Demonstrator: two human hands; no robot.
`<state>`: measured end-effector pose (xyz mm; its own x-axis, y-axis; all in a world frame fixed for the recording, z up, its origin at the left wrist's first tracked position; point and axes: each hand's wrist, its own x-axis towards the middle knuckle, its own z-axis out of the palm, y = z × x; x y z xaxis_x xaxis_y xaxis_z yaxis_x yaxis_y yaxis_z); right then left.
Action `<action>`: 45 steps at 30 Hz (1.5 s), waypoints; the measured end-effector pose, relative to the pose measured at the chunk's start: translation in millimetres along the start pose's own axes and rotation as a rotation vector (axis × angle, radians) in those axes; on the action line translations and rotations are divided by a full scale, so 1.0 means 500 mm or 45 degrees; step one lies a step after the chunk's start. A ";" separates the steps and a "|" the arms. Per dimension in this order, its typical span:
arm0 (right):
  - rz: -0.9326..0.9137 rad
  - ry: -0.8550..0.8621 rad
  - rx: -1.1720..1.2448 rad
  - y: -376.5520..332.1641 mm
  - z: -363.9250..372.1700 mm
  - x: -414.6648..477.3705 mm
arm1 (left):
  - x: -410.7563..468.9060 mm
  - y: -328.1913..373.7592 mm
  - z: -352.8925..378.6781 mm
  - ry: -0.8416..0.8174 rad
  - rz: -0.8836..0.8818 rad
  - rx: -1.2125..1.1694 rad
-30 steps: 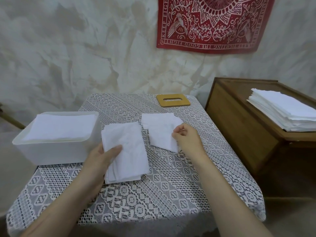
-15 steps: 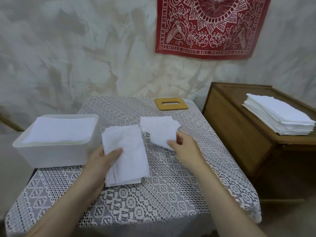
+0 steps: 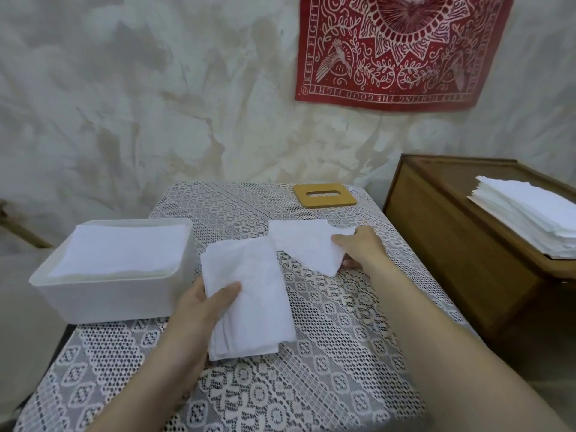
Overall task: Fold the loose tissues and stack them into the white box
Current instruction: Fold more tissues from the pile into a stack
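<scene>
On the lace-covered table [image 3: 327, 307], both hands are gripping:
left hand [image 3: 199, 313] clamping folded white tissue stack [image 3: 252, 291], right hand [image 3: 361, 247] pinching loose white tissue [image 3: 305, 244].

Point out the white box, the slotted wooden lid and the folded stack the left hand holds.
white box [image 3: 103, 302]: head view, front wall.
wooden lid [image 3: 327, 202]: head view, strip below slot.
folded stack [image 3: 258, 294]: head view, top sheet's middle.
</scene>
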<state>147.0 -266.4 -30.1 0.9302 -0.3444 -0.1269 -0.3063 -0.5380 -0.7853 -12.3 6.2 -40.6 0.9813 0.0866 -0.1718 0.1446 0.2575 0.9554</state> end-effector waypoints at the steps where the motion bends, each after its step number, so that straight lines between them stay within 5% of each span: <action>1: 0.000 -0.002 -0.070 -0.004 -0.003 0.005 | 0.001 -0.001 -0.001 -0.007 -0.003 -0.006; 5: -0.059 -0.070 -0.277 -0.003 -0.009 0.035 | 0.003 -0.005 -0.006 -0.010 -0.008 -0.015; 11: -0.130 -0.102 -0.090 0.009 -0.017 0.051 | 0.002 -0.006 -0.004 -0.008 -0.014 -0.006; 20: -0.391 -0.149 0.382 -0.013 -0.041 -0.016 | 0.001 -0.010 0.005 -0.028 -0.009 -0.009; 29: -0.370 -0.439 1.024 -0.054 -0.139 -0.152 | -0.011 0.010 -0.005 -0.034 0.035 -0.018; 31: -0.316 -0.473 0.946 -0.034 -0.147 -0.158 | -0.012 0.014 -0.009 -0.032 0.043 -0.031; 36: -0.267 -0.368 0.121 0.060 -0.092 -0.161 | -0.017 0.013 -0.010 -0.037 0.048 -0.041; 40: -0.212 -0.174 0.034 0.077 -0.086 -0.161 | -0.012 0.006 -0.010 -0.050 0.029 -0.005; 45: -0.141 -0.330 0.044 0.090 -0.084 -0.184 | -0.004 0.001 -0.009 -0.055 0.036 0.003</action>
<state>39.1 -291.3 -28.1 0.9797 -0.0739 -0.1864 -0.1967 -0.5331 -0.8229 -14.7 10.5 -41.1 0.9896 0.0519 -0.1340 0.1167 0.2536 0.9602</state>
